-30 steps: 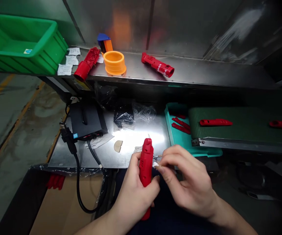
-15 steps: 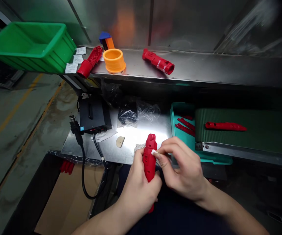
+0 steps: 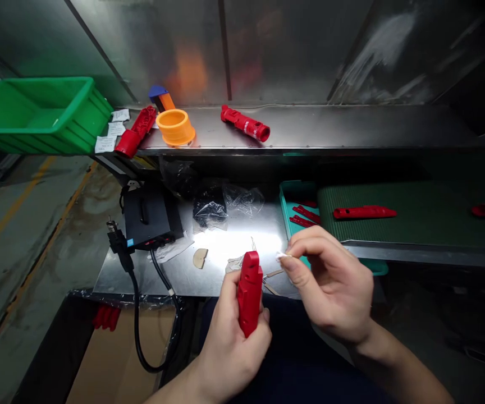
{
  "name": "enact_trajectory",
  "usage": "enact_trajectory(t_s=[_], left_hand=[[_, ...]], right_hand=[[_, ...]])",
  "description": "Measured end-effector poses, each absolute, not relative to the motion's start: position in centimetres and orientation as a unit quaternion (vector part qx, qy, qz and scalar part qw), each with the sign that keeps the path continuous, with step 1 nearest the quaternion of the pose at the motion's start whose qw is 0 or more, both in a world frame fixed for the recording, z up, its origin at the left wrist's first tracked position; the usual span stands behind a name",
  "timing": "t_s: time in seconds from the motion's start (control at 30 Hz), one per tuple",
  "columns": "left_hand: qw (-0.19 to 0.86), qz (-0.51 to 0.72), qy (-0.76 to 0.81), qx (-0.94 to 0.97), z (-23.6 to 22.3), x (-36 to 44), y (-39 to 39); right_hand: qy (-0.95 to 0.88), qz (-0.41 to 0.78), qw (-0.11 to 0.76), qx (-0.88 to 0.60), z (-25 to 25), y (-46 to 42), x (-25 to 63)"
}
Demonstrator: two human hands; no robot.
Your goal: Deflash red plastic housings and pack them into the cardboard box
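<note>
My left hand (image 3: 236, 331) is wrapped round a long red plastic housing (image 3: 250, 292), held upright over my lap; its lower end is hidden by the palm. To the right, my right hand (image 3: 333, 283) pinches a small crumpled white wad (image 3: 283, 256), perhaps cloth or tissue, between thumb and forefinger. The wad is apart from the housing. Beyond the housing, a pair of pliers or tweezers (image 3: 271, 279) lies partly seen on the metal bench (image 3: 225, 286), beside a pale cloth (image 3: 234, 264).
On the right runs a green conveyor belt (image 3: 431, 219) carrying red parts (image 3: 364, 212). A teal tray (image 3: 284, 202) with red pieces stands beside it. At left are a black box (image 3: 145, 216) with a thick cable, and a carton (image 3: 120, 359). A shelf holds a green bin (image 3: 69, 134) and an orange ring (image 3: 175, 128).
My right hand touched the wad to the housing's face half a second ago; now it has drawn away to the right, wad still pinched. The left hand keeps its hold. The camera view has shifted.
</note>
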State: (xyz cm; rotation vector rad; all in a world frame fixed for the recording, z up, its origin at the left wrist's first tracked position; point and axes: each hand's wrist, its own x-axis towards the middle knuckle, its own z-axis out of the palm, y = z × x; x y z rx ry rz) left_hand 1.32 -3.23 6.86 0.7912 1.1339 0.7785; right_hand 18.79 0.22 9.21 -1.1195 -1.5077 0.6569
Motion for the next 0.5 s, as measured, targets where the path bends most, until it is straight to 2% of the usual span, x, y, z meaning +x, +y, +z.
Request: enact_trajectory(t_s=[0.1,0.2,0.33,0.43,0.5], left_hand=[[0.633,0.332,0.509,0.479,7.2,1.1,-3.1],[0.599,0.338,0.466,0.557,7.5,1.0,-2.9],[0.556,0.341,0.435,0.621,6.4,0.6,-3.1],[0.53,0.383,0.352,0.669,4.7,0.1,-3.1],[0.514,0.416,0.282,0.696,3.8,-0.1,-2.8]], right_hand=[[-0.662,0.308,0.518,-0.446,10.1,-0.3,18.9],[-0.715,0.265,0.496,-0.415,10.1,-0.7,17.8],[-0.68,0.232,0.539,-0.439,9.5,-0.2,17.4],[-0.591,0.362,0.56,-0.454,9.9,0.5,18.6],[-0.542,0.489,0.527,-0.435,10.7,0.6,19.6]])
